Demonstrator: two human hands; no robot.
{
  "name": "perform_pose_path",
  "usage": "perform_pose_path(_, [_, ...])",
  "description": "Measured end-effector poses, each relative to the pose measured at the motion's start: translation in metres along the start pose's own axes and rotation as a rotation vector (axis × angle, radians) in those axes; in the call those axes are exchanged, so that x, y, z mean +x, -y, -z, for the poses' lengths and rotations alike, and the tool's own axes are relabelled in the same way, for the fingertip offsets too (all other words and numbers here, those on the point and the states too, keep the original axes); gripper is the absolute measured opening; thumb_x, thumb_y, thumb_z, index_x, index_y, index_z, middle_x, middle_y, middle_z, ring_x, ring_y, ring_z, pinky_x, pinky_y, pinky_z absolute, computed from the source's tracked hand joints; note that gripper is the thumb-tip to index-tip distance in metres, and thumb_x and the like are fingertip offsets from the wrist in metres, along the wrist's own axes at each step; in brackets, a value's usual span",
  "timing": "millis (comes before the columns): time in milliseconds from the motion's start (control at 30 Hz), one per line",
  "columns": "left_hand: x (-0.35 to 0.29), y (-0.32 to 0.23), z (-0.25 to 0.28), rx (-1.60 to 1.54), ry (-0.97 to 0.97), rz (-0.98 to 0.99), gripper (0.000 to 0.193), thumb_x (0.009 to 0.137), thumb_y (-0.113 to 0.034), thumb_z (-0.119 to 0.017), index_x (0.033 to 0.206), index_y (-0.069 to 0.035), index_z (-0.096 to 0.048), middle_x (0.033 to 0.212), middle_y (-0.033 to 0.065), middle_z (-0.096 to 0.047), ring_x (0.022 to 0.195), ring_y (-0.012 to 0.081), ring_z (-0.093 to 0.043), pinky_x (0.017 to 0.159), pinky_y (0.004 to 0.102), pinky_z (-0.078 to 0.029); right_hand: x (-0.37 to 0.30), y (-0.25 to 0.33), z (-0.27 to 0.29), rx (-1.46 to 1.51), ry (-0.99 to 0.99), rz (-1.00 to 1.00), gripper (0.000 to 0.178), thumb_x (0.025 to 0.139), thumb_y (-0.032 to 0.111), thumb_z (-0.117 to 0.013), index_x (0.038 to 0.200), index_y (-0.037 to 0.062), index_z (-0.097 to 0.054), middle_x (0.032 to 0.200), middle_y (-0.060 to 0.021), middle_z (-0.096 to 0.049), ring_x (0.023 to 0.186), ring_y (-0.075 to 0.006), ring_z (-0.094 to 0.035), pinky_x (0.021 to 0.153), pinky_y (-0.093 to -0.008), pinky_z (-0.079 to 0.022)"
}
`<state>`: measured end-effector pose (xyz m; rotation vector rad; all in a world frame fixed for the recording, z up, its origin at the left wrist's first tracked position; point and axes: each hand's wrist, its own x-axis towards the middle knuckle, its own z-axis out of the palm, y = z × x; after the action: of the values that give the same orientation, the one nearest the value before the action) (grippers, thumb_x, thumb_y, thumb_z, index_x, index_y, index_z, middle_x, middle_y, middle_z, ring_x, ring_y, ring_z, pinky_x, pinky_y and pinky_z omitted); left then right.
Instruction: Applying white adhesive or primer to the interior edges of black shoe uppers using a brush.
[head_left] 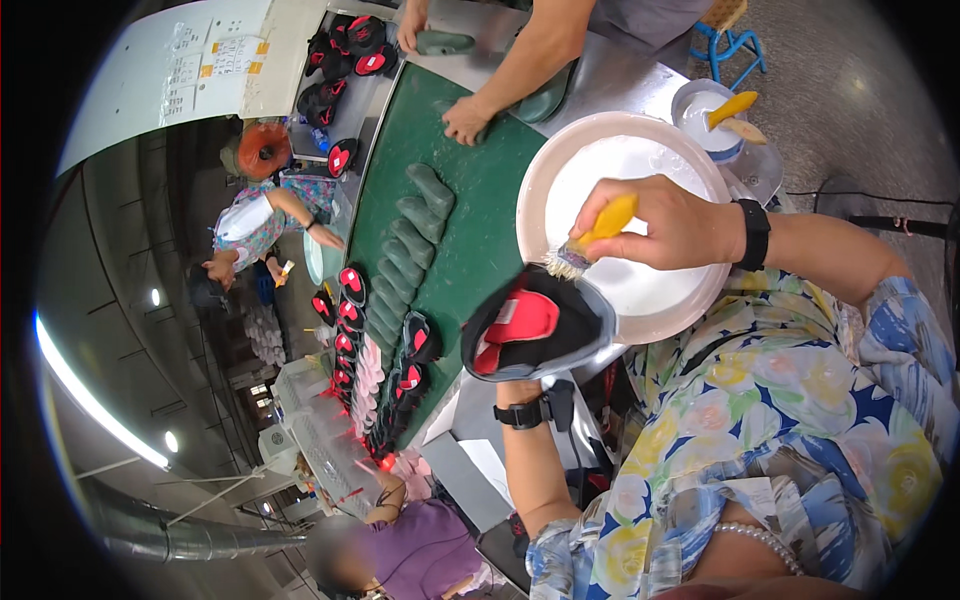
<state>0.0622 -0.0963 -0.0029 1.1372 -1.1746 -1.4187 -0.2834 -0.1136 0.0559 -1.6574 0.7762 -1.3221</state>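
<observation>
My right hand grips a brush by its yellow handle, above a wide pale-pink basin of white liquid. The pale bristles meet the edge of a black shoe upper. Inside that upper shows a red lining with a white label. My left hand supports the upper from beneath, tilted at the basin's near-left rim; its fingers are hidden behind the shoe. Black bands circle both my wrists.
Beyond lies a green conveyor belt carrying dark green soles, pink soles and black-and-red uppers. A co-worker's hand touches a sole. A small pail holding brushes stands behind the basin. Other people work farther off.
</observation>
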Motion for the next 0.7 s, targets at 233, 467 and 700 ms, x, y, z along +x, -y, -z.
perform_pose_path(233, [-0.04,0.028,-0.061,-1.033,0.309,0.7,0.047,0.109,-0.032,-0.035,0.15,-0.008,-0.037,0.149,0.0117,-0.046,0.136,0.0233,-0.046,0.118,0.0395,-0.036,0.011,0.014,-0.034,0.061,0.161,0.65,0.019,0.085,0.01,-0.071,0.103,0.0097,-0.064,0.104,-0.0032,-0.07,0.097,-0.0234,-0.067,0.086,-0.0349,-0.054])
perform_pose_path(467, [-0.039,0.01,-0.088,-1.017,-0.17,0.838,0.049,0.103,-0.037,-0.049,0.133,0.002,-0.05,0.131,0.025,-0.059,0.117,0.0386,-0.063,0.09,0.0458,-0.062,0.012,-0.007,-0.025,-0.318,0.347,0.584,0.016,0.082,0.014,-0.065,0.095,0.0066,-0.058,0.092,-0.0079,-0.066,0.089,-0.0272,-0.067,0.081,-0.0371,-0.053])
perform_pose_path(700, [-0.042,-0.008,-0.099,-1.046,-0.121,0.718,0.047,0.101,-0.027,-0.052,0.137,0.002,-0.048,0.132,0.0252,-0.059,0.118,0.0383,-0.062,0.092,0.0458,-0.061,0.011,-0.02,-0.017,-0.361,0.435,0.201,0.019,0.092,0.02,-0.065,0.098,0.0044,-0.057,0.085,-0.0132,-0.066,0.084,-0.0334,-0.067,0.078,-0.0413,-0.052])
